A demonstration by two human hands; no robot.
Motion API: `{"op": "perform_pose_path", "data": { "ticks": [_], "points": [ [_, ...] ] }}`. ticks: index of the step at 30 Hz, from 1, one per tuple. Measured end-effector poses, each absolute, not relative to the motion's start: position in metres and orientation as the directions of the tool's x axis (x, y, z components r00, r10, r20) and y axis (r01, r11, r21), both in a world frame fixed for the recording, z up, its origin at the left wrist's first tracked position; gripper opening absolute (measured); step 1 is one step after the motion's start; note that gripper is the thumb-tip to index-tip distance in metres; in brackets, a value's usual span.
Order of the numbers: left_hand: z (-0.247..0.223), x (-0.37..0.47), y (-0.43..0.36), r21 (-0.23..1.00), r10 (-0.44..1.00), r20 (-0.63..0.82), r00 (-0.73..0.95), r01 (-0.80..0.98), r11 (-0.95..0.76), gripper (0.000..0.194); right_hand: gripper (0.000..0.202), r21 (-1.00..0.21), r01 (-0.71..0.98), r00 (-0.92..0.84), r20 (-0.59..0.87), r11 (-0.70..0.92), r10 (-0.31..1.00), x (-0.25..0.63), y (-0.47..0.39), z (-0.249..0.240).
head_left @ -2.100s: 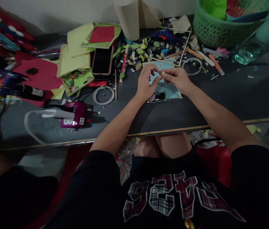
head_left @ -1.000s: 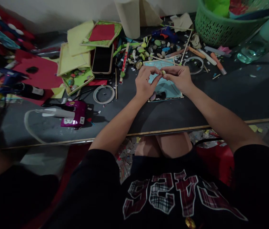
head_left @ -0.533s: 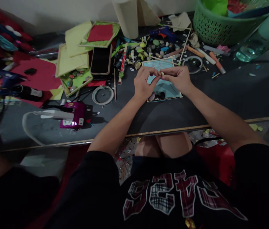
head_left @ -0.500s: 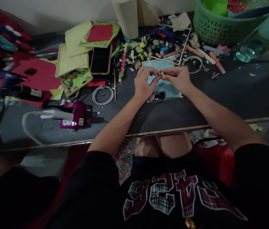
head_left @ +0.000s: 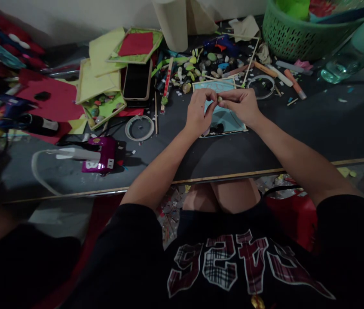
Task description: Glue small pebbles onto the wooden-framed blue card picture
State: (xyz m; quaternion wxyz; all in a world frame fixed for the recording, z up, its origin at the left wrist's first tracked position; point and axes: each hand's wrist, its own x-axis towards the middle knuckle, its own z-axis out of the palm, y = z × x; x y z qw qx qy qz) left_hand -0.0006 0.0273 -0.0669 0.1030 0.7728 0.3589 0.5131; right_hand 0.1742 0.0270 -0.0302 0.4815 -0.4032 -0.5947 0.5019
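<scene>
Pale pebble (head_left: pixel 219 99), at least that's what it looks like, is up at the fingertips over the blue panel. Going from the big stuff down: dark table (head_left: pixel 323 128), then a green basket (head_left: pixel 293 36) at the far right side, then a heap of loose stones (head_left: pixel 197 68) just beyond the work. Nearer the person, the blue panel (head_left: pixel 230 122) lies flat with thin strips along its edges. Right hand (head_left: pixel 246 106) has thumb and index clamped on the pebble; left hand (head_left: pixel 197 111) is curled right beside it, and honestly can't tell if those fingertips are pinching it or just touching. Dark lumps (head_left: pixel 217 128) sit on the panel's near end.

For a piece this tiny, imo a light pinch at its edges beats squeezing hard, since it could pop out. Keeping both wrists low and steady over the panel probably helps too.
</scene>
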Motion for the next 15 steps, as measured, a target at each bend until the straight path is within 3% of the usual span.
{"op": "perform_pose_path", "data": {
  "ticks": [9, 15],
  "points": [
    [-0.0638, -0.002, 0.023, 0.54, 0.672, 0.721, 0.172, 0.469, -0.699, 0.037, 0.03, -0.988, 0.02, -0.191, 0.149, 0.155, 0.97, 0.1736, 0.0277, -0.029],
    [-0.0661, -0.0026, 0.0261, 0.567, 0.693, 0.699, 0.175, 0.455, -0.687, 0.039, 0.039, -0.985, 0.036, -0.209, 0.157, 0.168, 0.965, 0.1759, 0.0299, -0.0319]
  ]
}}
